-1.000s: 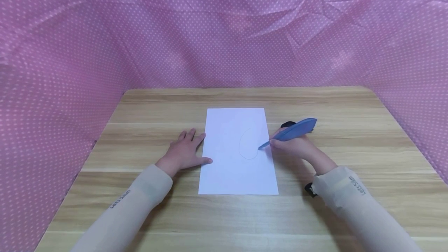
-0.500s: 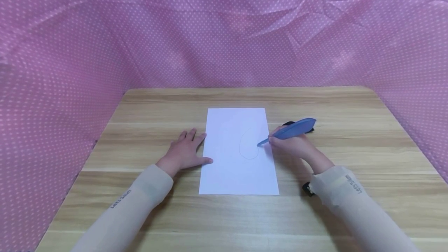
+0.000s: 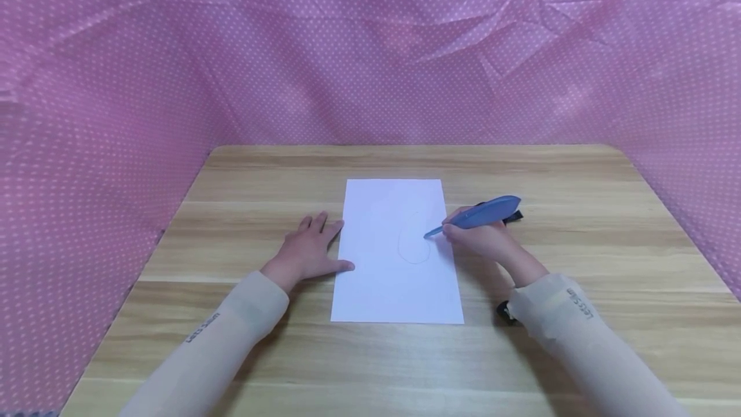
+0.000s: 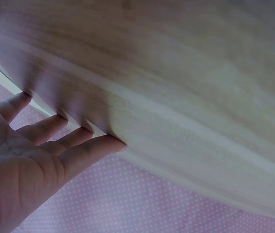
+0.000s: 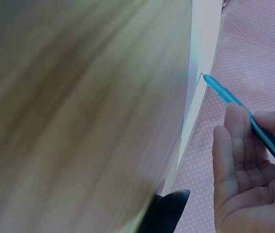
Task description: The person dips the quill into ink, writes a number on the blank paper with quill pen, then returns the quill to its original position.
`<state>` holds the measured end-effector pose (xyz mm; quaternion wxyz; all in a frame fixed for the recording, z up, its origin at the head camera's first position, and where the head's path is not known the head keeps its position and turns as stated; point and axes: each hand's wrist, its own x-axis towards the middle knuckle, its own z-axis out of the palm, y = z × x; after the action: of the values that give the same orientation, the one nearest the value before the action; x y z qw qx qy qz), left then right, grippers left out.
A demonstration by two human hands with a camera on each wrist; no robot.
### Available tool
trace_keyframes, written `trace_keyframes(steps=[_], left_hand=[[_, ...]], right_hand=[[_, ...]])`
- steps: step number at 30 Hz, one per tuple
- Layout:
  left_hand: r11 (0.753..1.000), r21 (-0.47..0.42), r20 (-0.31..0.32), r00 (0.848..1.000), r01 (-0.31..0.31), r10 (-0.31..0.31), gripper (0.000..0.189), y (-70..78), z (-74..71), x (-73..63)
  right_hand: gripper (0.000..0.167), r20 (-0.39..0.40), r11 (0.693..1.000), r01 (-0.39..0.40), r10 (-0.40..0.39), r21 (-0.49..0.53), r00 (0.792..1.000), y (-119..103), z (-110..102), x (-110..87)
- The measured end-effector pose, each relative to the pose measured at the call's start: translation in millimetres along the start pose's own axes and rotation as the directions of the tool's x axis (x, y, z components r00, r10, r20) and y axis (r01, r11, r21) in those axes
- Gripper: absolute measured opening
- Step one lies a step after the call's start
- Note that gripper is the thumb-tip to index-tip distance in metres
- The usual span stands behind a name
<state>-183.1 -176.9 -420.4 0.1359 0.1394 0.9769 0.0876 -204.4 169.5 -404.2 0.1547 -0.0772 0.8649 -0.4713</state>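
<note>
Right hand [image 3: 491,240] is pinching a blue pen [image 3: 489,212], tip at the paper [image 3: 376,288] just inside its right edge; left hand [image 3: 308,253] is spread along the left edge, plenty of table [image 3: 399,369] either side.

Pink dotted cloth [image 3: 370,50] behind and beside a wooden table [image 3: 370,365] marks a curtained booth.

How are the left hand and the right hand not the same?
The left hand has its fingers spread apart and holds nothing; the right hand pinches a blue pen. The left hand is at the left edge of the paper; the right hand is at its right edge. Both are bare and poke out of pale sleeves.
</note>
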Motion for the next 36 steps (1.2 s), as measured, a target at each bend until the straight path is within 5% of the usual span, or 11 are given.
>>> trace_keyframes(steps=[15,36], left_hand=[[1.000,-0.005,0.002,1.000,0.008,-0.008,0.100,-0.8,3.0,-0.4],[1.000,-0.008,-0.003,1.000,0.010,-0.010,0.100,-0.7,2.7,-1.1]], right_hand=[[0.021,-0.035,0.997,-0.013,0.015,0.071,0.999,-9.1,9.9,3.1],[0.019,-0.027,0.992,0.082,-0.080,0.100,0.996,-14.2,24.7,9.0]])
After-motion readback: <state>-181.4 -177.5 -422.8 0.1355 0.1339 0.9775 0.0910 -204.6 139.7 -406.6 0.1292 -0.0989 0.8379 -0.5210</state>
